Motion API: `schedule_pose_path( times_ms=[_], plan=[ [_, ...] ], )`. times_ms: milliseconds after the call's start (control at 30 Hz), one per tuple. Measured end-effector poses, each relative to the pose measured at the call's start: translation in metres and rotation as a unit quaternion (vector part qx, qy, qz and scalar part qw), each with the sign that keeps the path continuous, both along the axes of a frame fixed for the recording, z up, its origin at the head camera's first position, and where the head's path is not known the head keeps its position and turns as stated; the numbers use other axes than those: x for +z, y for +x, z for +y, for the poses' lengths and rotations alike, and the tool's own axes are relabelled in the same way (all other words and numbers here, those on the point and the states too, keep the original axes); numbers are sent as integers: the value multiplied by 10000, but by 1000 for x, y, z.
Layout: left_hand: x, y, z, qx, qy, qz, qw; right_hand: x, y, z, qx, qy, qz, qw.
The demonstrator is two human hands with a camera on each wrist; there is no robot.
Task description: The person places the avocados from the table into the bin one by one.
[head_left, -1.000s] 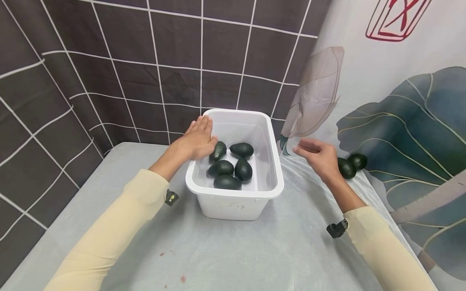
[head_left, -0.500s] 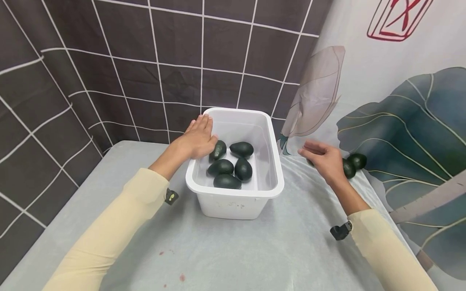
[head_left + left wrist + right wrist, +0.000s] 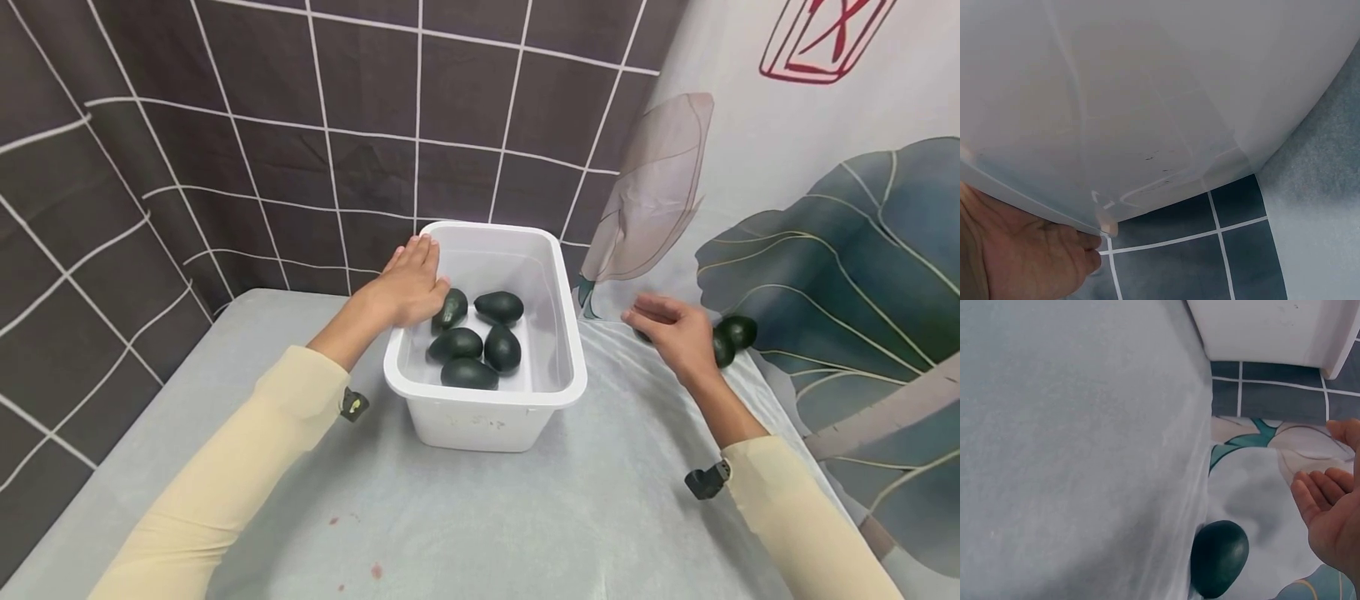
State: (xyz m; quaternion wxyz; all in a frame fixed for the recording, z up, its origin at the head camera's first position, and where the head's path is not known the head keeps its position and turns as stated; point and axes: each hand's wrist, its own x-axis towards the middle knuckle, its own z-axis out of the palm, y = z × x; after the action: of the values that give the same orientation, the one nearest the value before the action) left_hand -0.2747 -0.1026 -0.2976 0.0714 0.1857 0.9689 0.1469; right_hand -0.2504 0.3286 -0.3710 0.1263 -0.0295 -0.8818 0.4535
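A: Nearest the camera, in front of the white tub: grey table cover, a few small reddish spots on it. Cream sleeves on both forearms, a small dark clip at each cuff.

B: And the tub's contents?

A: Five dark green avocados lying loose on the tub floor, bunched toward its left half. The tub sits on the table, its far end close to the dark tiled backdrop.

B: Left hand?

A: The left hand lies on the tub's left rim, fingers straight and together, pointing toward the far end. The thumb side dips inside the tub, right by the far-left avocado; contact with it cannot be confirmed. Nothing gripped. The left wrist view shows only the tub's outer wall with the palm against it, tiles beneath.

B: Right hand?

A: The right hand hovers to the right of the tub, apart from it, fingers loosely spread and slightly bent, holding nothing. Just beyond it, two more avocados lie at the table's right edge against the leaf-printed cloth: the nearer avocado is partly hidden by the hand, the farther avocado is just beside it. The right wrist view shows one avocado at the table's edge, with the open fingers near but not touching.
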Motion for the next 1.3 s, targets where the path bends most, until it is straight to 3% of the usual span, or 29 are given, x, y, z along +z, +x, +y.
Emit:
schedule_pose_path(
  times_ms=[333, 767, 1100, 1300],
  plan=[
    [0, 0, 0, 1, -41, -34, 10000, -11, -1, 14, -416, 87, -89, 9991],
    [-2, -2, 1, 0, -37, -19, 10000, -20, -4, 28, -631, 78, -51, 9980],
    [-1, 0, 0, 12, 20, 10, 10000, -26, -11, 38, -964, 302, -502, 9936],
    [-1, 0, 0, 26, 29, 25, 10000, -31, -13, 41, -1037, 293, -405, 9934]
  ],
)
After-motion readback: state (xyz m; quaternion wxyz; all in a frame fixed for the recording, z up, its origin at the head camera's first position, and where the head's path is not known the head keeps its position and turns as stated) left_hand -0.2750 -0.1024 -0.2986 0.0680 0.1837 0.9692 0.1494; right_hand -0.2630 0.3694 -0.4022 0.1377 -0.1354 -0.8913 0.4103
